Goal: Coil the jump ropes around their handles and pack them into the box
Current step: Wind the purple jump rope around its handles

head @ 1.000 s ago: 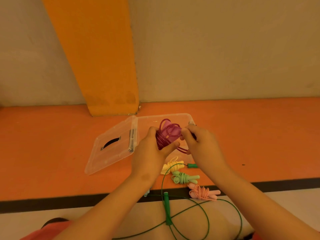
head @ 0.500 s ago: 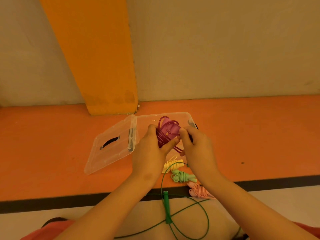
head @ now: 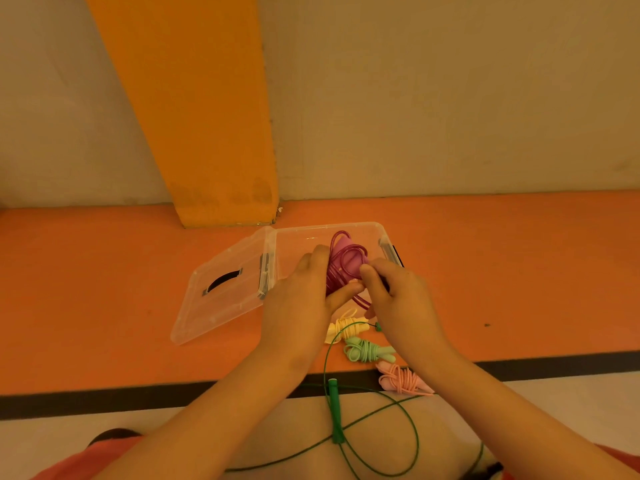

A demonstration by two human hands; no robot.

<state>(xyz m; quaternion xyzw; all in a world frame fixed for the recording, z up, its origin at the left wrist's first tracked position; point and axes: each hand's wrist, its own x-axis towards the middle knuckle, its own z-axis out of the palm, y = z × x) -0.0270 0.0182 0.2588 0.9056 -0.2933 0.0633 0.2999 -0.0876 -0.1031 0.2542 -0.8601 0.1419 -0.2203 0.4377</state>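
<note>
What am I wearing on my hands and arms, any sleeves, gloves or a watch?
Nothing shows: the left hand and right hand are ungloved, with no rings on the fingers in view. Both wrists carry no watch or band, and both forearms are sleeveless down to the frame's edge.

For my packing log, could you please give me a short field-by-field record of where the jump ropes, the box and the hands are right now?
in hand: purple jump rope, partly coiled, gripped by left hand, pinched by right hand, over the box
box: clear plastic box, open, lid laid out to its left
coiled on floor: yellow jump rope, light green jump rope, pink jump rope, on the near side of the box
uncoiled: dark green jump rope, in loose loops nearest the person
box contents: partly hidden by the hands
</note>
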